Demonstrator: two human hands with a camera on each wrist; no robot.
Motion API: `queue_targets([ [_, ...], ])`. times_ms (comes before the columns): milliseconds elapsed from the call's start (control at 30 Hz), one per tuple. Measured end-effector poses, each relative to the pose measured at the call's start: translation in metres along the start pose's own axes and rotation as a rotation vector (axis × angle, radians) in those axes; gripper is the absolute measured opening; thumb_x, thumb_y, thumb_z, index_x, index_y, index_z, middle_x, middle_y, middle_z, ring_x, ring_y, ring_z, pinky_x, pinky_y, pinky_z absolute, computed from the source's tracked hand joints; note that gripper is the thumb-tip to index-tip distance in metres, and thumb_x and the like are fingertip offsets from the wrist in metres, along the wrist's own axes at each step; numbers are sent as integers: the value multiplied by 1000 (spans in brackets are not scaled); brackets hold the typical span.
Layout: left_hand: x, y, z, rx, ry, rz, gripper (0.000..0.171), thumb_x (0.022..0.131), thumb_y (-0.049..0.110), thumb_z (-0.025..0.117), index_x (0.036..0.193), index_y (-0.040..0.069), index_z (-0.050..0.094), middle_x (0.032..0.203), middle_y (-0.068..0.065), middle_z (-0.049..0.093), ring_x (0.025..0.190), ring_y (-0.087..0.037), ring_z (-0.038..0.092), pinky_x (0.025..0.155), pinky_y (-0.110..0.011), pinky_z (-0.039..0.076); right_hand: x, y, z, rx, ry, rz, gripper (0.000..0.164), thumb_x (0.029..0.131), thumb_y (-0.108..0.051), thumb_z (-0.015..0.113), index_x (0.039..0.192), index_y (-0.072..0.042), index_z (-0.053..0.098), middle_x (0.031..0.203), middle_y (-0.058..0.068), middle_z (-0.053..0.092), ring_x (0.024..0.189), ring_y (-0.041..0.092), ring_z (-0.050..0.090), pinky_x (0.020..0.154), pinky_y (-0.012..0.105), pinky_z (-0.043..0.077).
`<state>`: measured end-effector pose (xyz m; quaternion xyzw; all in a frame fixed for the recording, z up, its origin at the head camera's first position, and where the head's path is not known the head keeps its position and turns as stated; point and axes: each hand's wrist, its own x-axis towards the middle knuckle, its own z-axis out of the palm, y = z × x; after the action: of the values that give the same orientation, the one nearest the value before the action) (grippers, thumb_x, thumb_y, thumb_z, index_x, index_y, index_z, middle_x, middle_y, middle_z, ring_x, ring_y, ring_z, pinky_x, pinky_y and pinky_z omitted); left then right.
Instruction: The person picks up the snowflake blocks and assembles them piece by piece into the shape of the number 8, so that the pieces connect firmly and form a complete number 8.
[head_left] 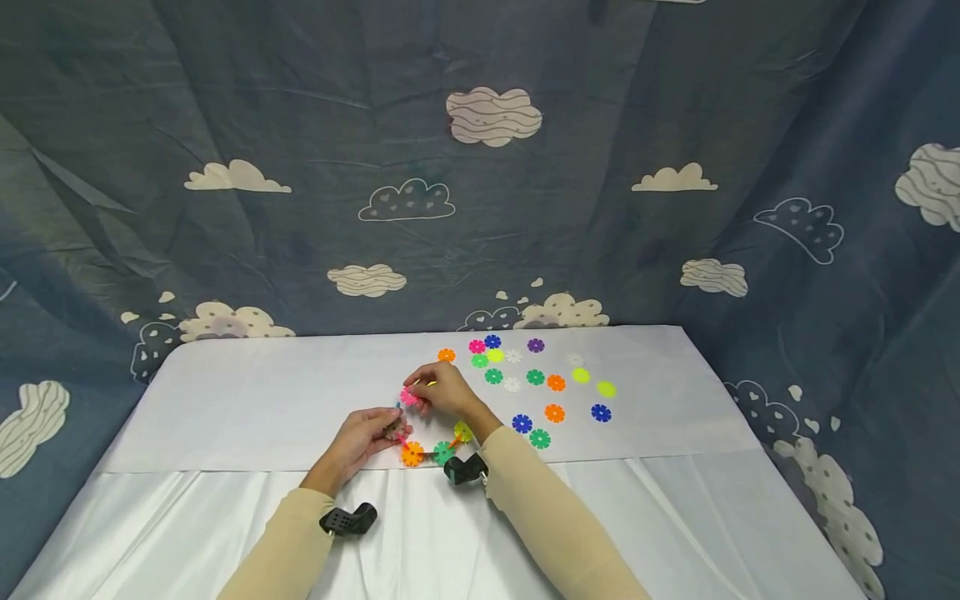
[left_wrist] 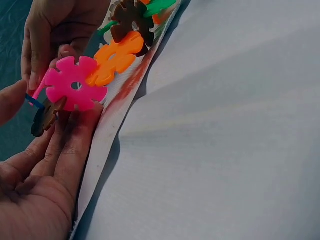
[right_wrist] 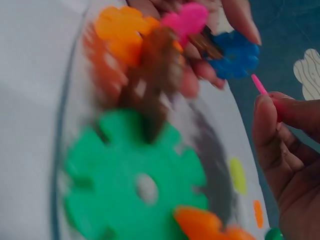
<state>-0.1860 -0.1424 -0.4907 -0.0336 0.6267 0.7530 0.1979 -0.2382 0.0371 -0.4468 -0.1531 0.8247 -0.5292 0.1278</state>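
My left hand (head_left: 363,433) holds one end of a chain of slotted plastic flower discs, its thumb and fingers about a brown disc (left_wrist: 47,117) and a blue disc (right_wrist: 235,55). From there the chain runs through a pink disc (left_wrist: 75,85), an orange disc (head_left: 412,454), a brown disc (left_wrist: 132,25), a green disc (head_left: 443,452) and a yellow one (head_left: 462,432). Between thumb and fingertips, my right hand (head_left: 442,392) pinches a loose pink disc (right_wrist: 260,84), seen edge-on close beside the blue disc. Whether those two touch is unclear.
Loose discs lie scattered right of the hands, among them an orange disc (head_left: 555,413), a blue disc (head_left: 602,412), a green disc (head_left: 539,438) and a purple disc (head_left: 536,345). A white cloth (head_left: 247,400) covers the table. Behind hangs a dark cloud-print curtain (head_left: 570,233).
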Motion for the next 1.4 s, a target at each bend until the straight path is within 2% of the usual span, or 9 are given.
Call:
queue_targets([
  [67, 0, 1, 0, 0, -3, 6, 37, 100, 13, 51, 122, -18, 51, 88, -3, 70, 83, -10, 65, 77, -23, 55, 8, 10, 6, -8, 24, 5, 11, 91, -4, 66, 99, 2, 71, 70, 5, 62, 50, 12, 55, 51, 20, 50],
  [267, 0, 1, 1, -25, -3, 20, 36, 100, 11, 50, 121, -18, 51, 88, -4, 70, 82, -10, 66, 78, -25, 56, 10, 10, 12, 29, 47, -5, 12, 91, -5, 65, 98, 4, 70, 74, 6, 65, 51, 9, 56, 52, 19, 50],
  [433, 0, 0, 1, -30, 11, 22, 35, 101, 9, 49, 122, -18, 50, 90, -5, 70, 83, -11, 66, 79, -26, 56, 10, 12, 12, 97, 15, -1, 13, 91, -4, 65, 98, 6, 70, 80, 11, 68, 52, 10, 57, 55, 23, 54],
  [667, 0, 0, 3, 8, 55, 1, 37, 101, 11, 50, 124, -17, 51, 88, -5, 71, 81, -11, 66, 76, -24, 56, 8, 13, 9, 43, -15, -40, 10, 90, -4, 67, 96, 2, 73, 77, 4, 68, 52, 9, 58, 55, 23, 54],
  [800, -1, 0, 5, 52, 63, 13, 38, 101, 12, 49, 126, -17, 50, 91, -6, 71, 82, -11, 66, 76, -25, 56, 8, 13, 9, 43, -44, 9, 16, 91, -3, 64, 103, 1, 73, 84, 6, 68, 54, 9, 57, 55, 22, 53],
  [967, -3, -2, 6, 71, 74, 37, 35, 101, 9, 50, 125, -17, 51, 94, -7, 70, 82, -10, 66, 76, -25, 56, 10, 17, 11, 46, 5, 49, 17, 91, -2, 64, 105, 2, 72, 85, 8, 68, 53, 9, 57, 54, 20, 51],
  [1100, -3, -5, 4, 64, 40, 76, 34, 100, 3, 49, 125, -20, 48, 93, -7, 70, 81, -9, 66, 76, -24, 56, 8, 17, 15, 54, 49, 53, 13, 90, -3, 66, 99, 4, 72, 80, 8, 67, 53, 9, 57, 55, 20, 52],
  [1233, -2, -8, 6, 63, 39, 120, 32, 100, 2, 48, 121, -22, 48, 87, -6, 71, 78, -8, 67, 74, -23, 56, 6, 14, 16, 23, 87, 8, 10, 88, -1, 68, 94, 4, 74, 81, 9, 70, 55, 7, 56, 55, 20, 50],
  [1400, -1, -9, 9, 62, 81, 117, 27, 99, 0, 49, 116, -21, 52, 85, -6, 71, 74, -9, 67, 71, -23, 56, 5, 14, 17, 21, 57, -11, 10, 88, 1, 67, 94, 5, 73, 80, 11, 70, 54, 7, 56, 53, 19, 49],
])
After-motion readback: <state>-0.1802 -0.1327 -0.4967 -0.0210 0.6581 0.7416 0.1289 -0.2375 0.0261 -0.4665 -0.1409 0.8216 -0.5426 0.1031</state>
